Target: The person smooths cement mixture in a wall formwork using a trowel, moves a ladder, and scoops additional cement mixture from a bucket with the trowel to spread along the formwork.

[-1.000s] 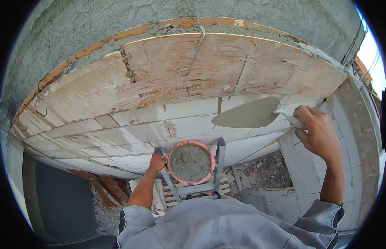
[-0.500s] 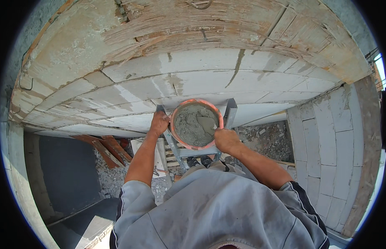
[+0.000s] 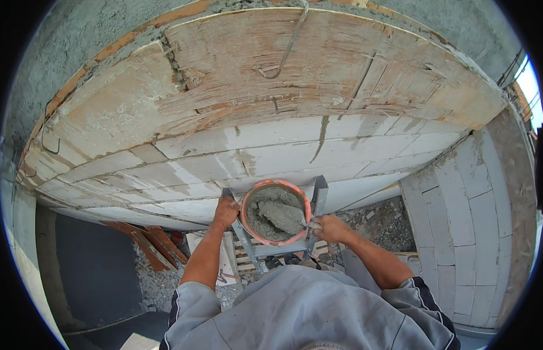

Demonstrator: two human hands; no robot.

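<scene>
Block wall (image 3: 283, 132) behind, right hand (image 3: 330, 228) grips a loaded trowel (image 3: 288, 219); mortar (image 3: 274, 194) remains in the bucket (image 3: 283, 183) beside the left hand (image 3: 227, 211), grip unclear.

A second ago I was holding the trowel (image 3: 310, 224) up high to the right; now my right hand (image 3: 331, 228) is working low, just beside the bucket (image 3: 307, 201). Half a second ago the blade was showing smooth and partly sunk; now, left of my right fingers, it is carrying a lumpy heap of mortar (image 3: 281, 216).
</scene>
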